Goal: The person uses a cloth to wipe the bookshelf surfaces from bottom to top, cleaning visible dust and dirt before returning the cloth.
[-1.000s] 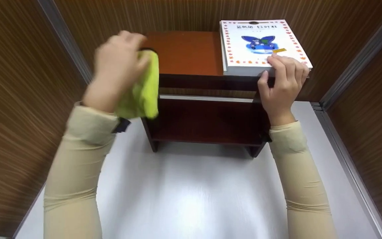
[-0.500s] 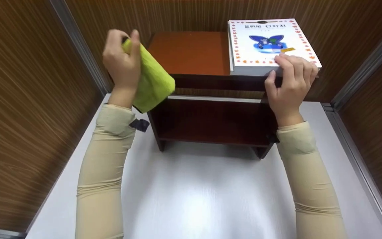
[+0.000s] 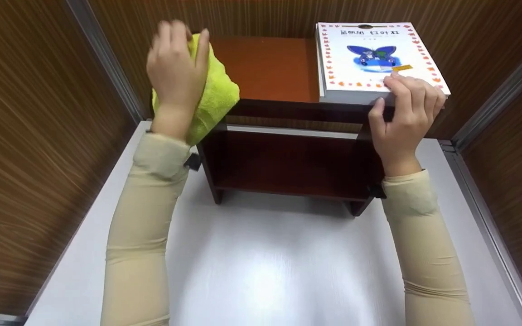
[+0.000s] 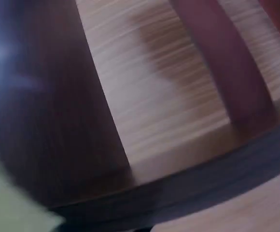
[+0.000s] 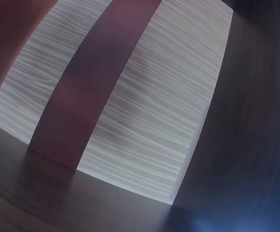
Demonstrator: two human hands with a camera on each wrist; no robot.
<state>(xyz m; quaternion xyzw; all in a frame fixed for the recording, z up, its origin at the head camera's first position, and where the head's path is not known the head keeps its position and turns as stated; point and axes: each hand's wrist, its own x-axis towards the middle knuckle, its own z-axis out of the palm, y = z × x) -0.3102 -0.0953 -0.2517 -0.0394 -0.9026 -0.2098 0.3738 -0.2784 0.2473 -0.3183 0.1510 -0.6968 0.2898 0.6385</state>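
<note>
A yellow-green cloth (image 3: 218,93) lies over the left end of the brown shelf's top board (image 3: 272,68). My left hand (image 3: 175,72) holds it from above, the thumb along its near side; part of the cloth is hidden under the palm. On the board's right end lies a thick white book (image 3: 379,54) with a blue butterfly on the cover, apparently with another beneath it. My right hand (image 3: 403,113) grips its front right corner, fingertips on the cover and thumb at the front edge. Neither hand shows clearly in the wrist views, which look at the shelf's dark parts.
The shelf's lower board (image 3: 292,165) sits below the top. Wood-grain panels (image 3: 261,18) enclose the back and both sides, with metal strips (image 3: 107,63) in the corners. A white floor surface (image 3: 265,262) lies in front.
My left hand has brought the cloth from in front of the shelf's left side, up and forward onto its top. My right hand stays on the book; the view has shifted slightly.
</note>
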